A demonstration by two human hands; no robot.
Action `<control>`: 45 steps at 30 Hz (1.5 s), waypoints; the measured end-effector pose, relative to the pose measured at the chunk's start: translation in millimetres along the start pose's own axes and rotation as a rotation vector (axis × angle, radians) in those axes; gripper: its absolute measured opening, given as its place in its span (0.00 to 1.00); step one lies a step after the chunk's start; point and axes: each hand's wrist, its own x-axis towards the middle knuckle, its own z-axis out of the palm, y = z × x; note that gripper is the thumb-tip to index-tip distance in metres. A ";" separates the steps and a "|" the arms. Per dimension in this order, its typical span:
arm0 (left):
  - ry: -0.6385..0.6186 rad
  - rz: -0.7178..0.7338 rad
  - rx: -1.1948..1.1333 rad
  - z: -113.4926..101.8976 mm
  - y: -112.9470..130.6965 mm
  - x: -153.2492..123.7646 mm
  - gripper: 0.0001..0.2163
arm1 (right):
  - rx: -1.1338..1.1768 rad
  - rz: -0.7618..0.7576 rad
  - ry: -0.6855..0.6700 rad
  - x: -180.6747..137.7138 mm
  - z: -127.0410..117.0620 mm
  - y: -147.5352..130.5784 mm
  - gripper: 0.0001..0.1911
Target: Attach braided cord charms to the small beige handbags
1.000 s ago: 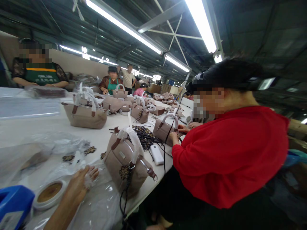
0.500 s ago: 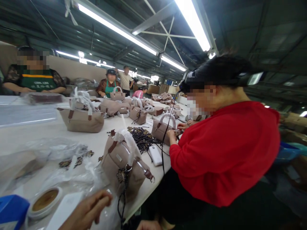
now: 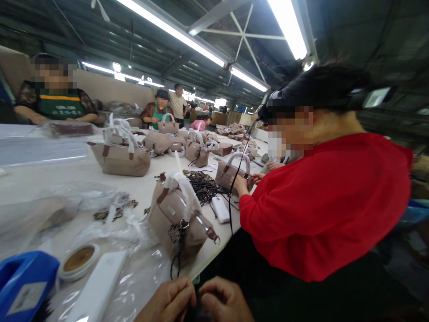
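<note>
At the bottom edge, in front of the table's near edge, my left hand (image 3: 176,295) is closed with its fingers pressed together. My right hand (image 3: 225,297) is just to its right, fingers curled in toward it. What they hold, if anything, is hidden or too small to make out. Nearest to them stands a beige handbag (image 3: 179,214) with brown trim and handles wrapped in white. A dark beaded charm with a black cord (image 3: 176,239) hangs from its handle ring. Clear plastic bags (image 3: 144,264) lie on the table left of my hands.
A blue tape dispenser (image 3: 28,281), a roll of tape (image 3: 78,263) and a white box-like bar (image 3: 97,286) lie at left. A pile of black cords (image 3: 203,188) and a white power bank (image 3: 220,209) lie beyond. At right a co-worker in red (image 3: 321,201) handles another handbag (image 3: 228,176).
My left hand has moved right from over the plastic, its spread fingers now closed. My right hand has risen further into view beside it. The view has shifted slightly.
</note>
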 end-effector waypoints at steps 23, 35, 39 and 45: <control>-0.018 -0.037 0.218 -29.8 -17.8 -6.0 0.14 | 0.747 0.145 0.178 28.2 8.4 -51.6 0.21; 0.785 0.488 0.743 -51.8 18.1 51.1 0.10 | -0.019 -0.297 0.118 44.0 18.0 -64.4 0.09; 0.805 0.419 0.756 -49.3 13.8 61.5 0.08 | -0.210 -0.341 0.175 48.2 21.4 -70.9 0.07; 0.830 0.381 0.708 -46.1 10.6 67.4 0.12 | -0.457 -0.546 0.175 57.7 31.2 -73.3 0.06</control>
